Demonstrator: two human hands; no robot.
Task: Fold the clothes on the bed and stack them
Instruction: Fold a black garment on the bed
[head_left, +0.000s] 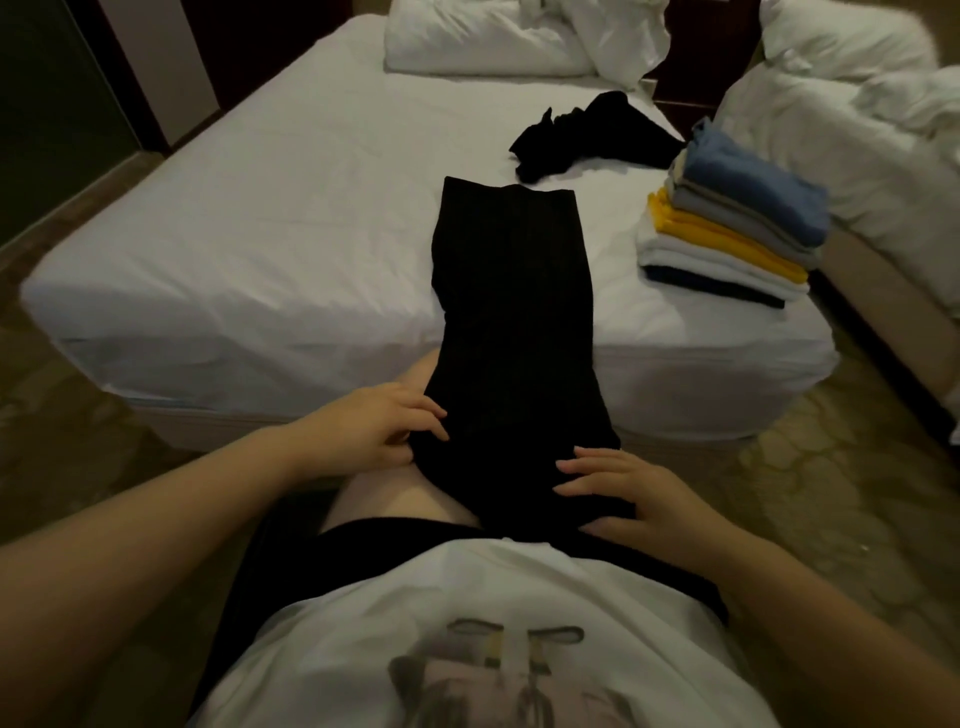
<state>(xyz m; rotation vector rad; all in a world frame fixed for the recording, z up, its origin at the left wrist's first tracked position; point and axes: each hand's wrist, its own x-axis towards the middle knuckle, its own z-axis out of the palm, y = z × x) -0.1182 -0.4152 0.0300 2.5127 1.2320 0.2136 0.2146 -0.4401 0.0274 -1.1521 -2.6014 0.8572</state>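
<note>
Black garment (511, 291), long and narrow, probably trousers doubled lengthwise: laid from the middle of the bed (260, 208) over its foot edge and down onto the person's lap.

Left hand (384, 426): fingers are set on the garment's left edge; whether the cloth is pinched cannot be told, as the thumb is hidden.

Right hand (623, 493): fingers are spread and laid flat on the lower end.

Stack of folded clothes (727, 234): kept at the bed's right corner, well apart from the hands.

Crumpled black piece (587, 140): left unfolded beyond the garment.

Risks, as judged:
- The hanging lower end could be dragged to the floor by its own weight if it is released.
- Edges may be misaligned, dark cloth being hard to read in dim light.
- The stack, seen leaning near the bed's edge, could be toppled when added to.
</note>
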